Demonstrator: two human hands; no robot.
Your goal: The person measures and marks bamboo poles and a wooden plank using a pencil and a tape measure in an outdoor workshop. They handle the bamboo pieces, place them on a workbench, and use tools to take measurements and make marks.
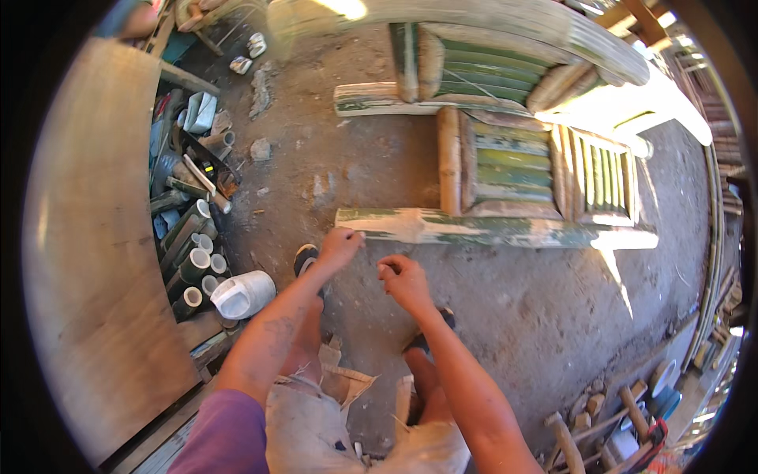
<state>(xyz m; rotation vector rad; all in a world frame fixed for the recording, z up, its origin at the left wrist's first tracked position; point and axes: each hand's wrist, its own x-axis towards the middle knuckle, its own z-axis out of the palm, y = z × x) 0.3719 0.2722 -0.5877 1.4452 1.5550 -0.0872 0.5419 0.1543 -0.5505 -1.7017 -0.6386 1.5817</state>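
Note:
A bamboo frame with green slats [513, 168] lies on the dirt floor in front of me, like a piece of furniture on its side. Its near edge is a thick, partly scraped bamboo pole [466, 229]. My left hand [343, 248] is at the left end of this pole, fingers closed; whether they touch the pole I cannot tell. To its right and a little nearer, my right hand [405, 282] is held in the air with thumb and fingertips drawn together. Anything in either hand is too small or hidden to make out.
A wooden board [103, 229] stretches along the left. Beside it sit cut bamboo tubes [189, 268], a white plastic jug [245, 295] and a clutter of tools. Stools and scraps [580, 438] crowd the lower right. Part of another person [136, 20] shows at the upper left.

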